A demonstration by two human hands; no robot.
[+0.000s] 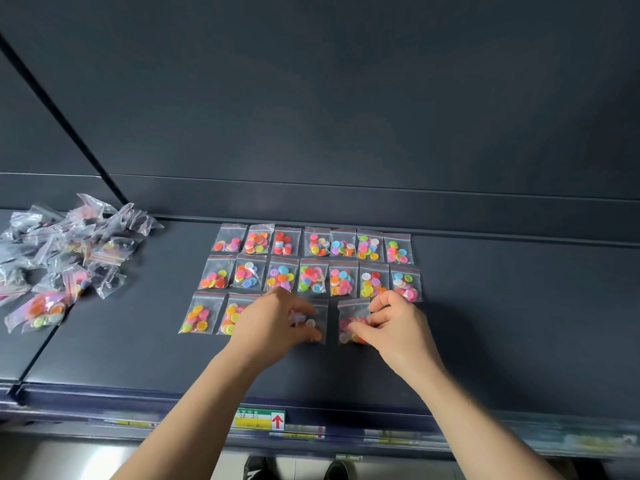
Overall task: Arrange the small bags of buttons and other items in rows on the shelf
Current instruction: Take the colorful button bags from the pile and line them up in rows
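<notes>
Small clear bags of coloured buttons lie in rows on the dark shelf (502,323). The back row (313,243) and the middle row (311,277) each hold several bags. In the front row two bags (199,315) lie at the left. My left hand (273,320) lies over the third and fourth places, its fingertips pinching a bag (317,323) there. My right hand (394,322) pinches the right side of another bag (351,320) just beside it. Both bags lie flat on the shelf.
A loose heap of unsorted bags (65,251) sits at the far left, across a seam between shelf panels. A raised ledge (346,206) runs along the back. Price labels (259,419) line the front edge. Bare shelf stretches right of the rows.
</notes>
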